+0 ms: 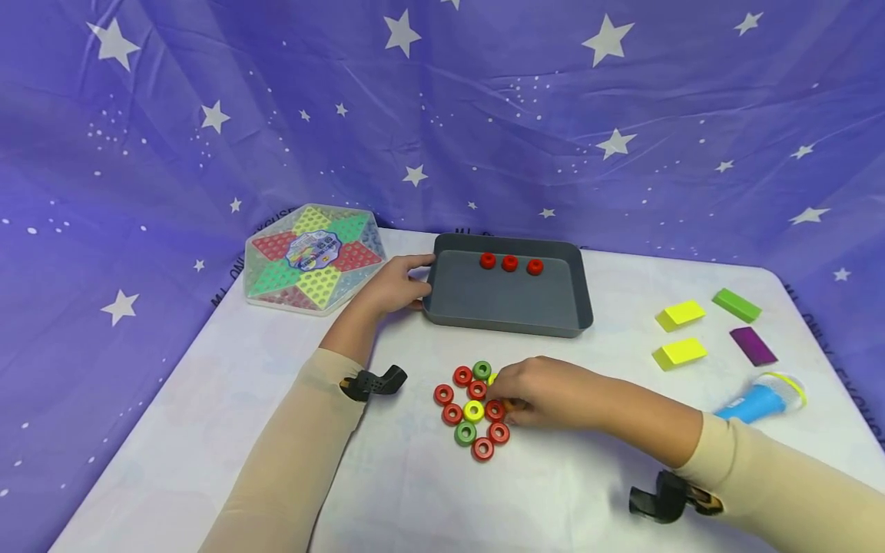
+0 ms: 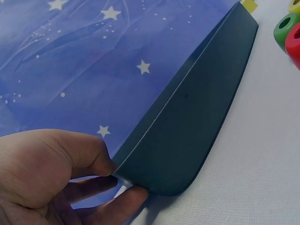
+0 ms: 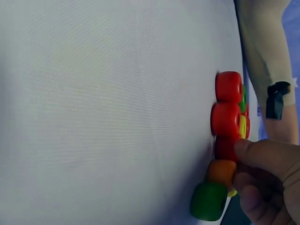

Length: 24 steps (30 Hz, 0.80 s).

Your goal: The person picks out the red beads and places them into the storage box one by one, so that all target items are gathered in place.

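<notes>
My left hand [image 1: 396, 286] grips the left rim of a shallow dark grey tray [image 1: 508, 311]; in the left wrist view fingers [image 2: 129, 202] lie against its outside wall. Three red beads [image 1: 509, 263] sit in a row along the tray's far side. My right hand [image 1: 553, 392] is over a cluster of ring-shaped beads in front of the tray, thumb and finger pinching a red bead [image 3: 226, 149] at the cluster's right side. An orange bead [image 3: 221, 172] and a green bead [image 3: 208, 201] lie close by its fingers. Around them are more red, yellow [image 1: 473, 411] and green beads.
A hexagonal Chinese checkers box [image 1: 314, 257] lies at the back left. On the right are two yellow blocks [image 1: 680, 353], a green block [image 1: 737, 305], a purple block [image 1: 753, 346] and a blue toy microphone [image 1: 760, 398]. A starry purple cloth [image 1: 442, 115] hangs behind the table.
</notes>
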Each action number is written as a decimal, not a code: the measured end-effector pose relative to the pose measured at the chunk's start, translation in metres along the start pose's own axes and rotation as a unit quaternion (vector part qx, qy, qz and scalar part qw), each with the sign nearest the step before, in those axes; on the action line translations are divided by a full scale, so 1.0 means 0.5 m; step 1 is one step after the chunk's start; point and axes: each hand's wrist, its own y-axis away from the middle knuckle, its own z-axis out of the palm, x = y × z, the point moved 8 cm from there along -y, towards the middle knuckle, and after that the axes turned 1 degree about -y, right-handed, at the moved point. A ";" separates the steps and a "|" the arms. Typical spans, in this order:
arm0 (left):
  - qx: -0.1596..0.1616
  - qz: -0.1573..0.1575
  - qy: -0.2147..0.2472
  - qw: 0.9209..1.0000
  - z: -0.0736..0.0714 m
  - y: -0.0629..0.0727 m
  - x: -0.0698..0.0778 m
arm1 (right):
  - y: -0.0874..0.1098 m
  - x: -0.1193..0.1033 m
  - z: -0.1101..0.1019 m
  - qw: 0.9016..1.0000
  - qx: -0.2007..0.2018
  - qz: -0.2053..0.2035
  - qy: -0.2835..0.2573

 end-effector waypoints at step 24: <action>-0.006 0.007 -0.004 1.000 0.002 0.002 0.002 | 0.006 0.007 -0.044 1.000 -0.022 0.020 -0.001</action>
